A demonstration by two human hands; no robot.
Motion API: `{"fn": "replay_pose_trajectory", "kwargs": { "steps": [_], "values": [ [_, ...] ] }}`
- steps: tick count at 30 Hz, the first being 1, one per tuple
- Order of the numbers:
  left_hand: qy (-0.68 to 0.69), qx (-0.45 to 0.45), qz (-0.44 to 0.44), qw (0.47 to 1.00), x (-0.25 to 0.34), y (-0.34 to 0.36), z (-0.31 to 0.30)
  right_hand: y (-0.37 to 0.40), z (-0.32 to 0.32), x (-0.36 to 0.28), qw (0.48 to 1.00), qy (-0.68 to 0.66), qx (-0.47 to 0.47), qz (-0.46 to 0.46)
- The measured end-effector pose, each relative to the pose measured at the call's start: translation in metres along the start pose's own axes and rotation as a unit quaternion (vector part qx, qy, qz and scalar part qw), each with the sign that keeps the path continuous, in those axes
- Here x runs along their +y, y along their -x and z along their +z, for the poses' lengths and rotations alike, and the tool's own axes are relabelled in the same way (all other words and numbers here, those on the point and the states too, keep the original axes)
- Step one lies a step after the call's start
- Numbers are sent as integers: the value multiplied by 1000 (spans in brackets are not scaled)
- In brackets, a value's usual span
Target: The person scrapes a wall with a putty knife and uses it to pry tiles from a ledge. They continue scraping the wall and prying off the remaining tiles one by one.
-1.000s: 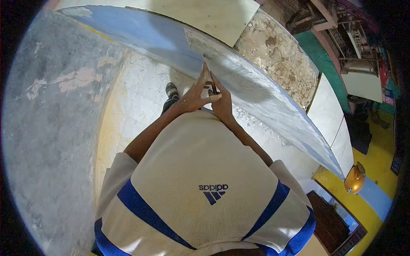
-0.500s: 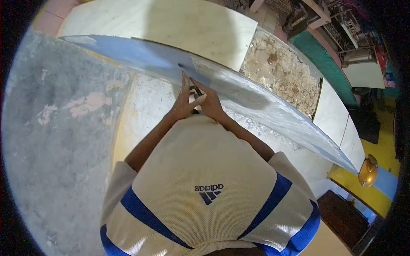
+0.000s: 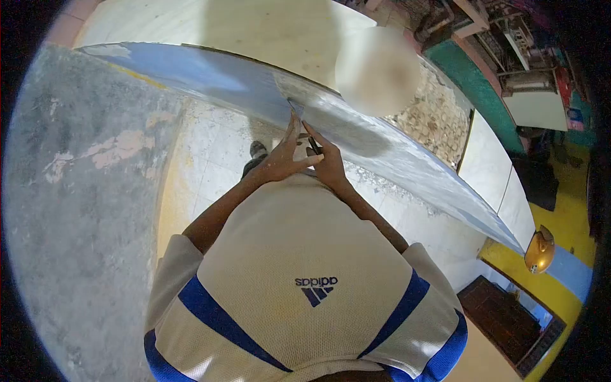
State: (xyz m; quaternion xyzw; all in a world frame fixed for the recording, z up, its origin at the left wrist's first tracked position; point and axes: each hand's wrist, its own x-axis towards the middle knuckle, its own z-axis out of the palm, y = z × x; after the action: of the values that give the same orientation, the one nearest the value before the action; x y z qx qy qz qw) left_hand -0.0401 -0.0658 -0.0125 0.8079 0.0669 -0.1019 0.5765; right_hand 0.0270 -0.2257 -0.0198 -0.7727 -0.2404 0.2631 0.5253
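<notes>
My right hand [image 3: 329, 164] is closed on a slender dark-handled tool [image 3: 314, 145], which slants toward the upright blue-grey face of the ledge [image 3: 216, 79]. A small dark tip shows against that face just past my fingertips. Most of the tool's length is hidden by the fingers, so its exact kind cannot be made out. Close beside it, my left hand [image 3: 283, 162] has its fingers stretched toward the same spot and its thumb spread toward my right hand. Whether the left fingertips touch the surface or the tool cannot be told.
Pale tiles [image 3: 273, 32] cover the ledge top; farther right lies a strip of broken rubble [image 3: 439, 121], partly covered by a blurred patch. A foot [image 3: 258, 151] stands on the light floor. A rough grey wall [image 3: 83, 210] rises left. A gold helmet [image 3: 540, 250] sits far right.
Both hands have shifted right along the ledge face, and the dark tip has moved right with them. A foot has come into sight. A blurred patch now covers part of the rubble.
</notes>
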Motion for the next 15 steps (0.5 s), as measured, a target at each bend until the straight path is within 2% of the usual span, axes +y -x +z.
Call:
{"fn": "replay_pose_trajectory", "kwargs": {
  "steps": [3, 7, 10, 12, 15],
  "values": [
    [21, -8, 30, 999, 6, -1, 22, 20, -13, 1, 1000, -5, 26, 1],
    [55, -31, 12, 998, 6, -2, 31, 24, -16, 5, 999, -11, 32, -18],
    [84, -11, 19, 996, 6, -2, 29, 19, -12, 8, 999, 43, 25, 6],
    [101, 4, 11, 995, 3, 0, 22, 11, -7, 5, 1000, 16, 16, -8],
    [58, -1, 5, 998, -2, -4, -4, -12, 8, -1, 1000, 18, -14, -20]
  ]
}}
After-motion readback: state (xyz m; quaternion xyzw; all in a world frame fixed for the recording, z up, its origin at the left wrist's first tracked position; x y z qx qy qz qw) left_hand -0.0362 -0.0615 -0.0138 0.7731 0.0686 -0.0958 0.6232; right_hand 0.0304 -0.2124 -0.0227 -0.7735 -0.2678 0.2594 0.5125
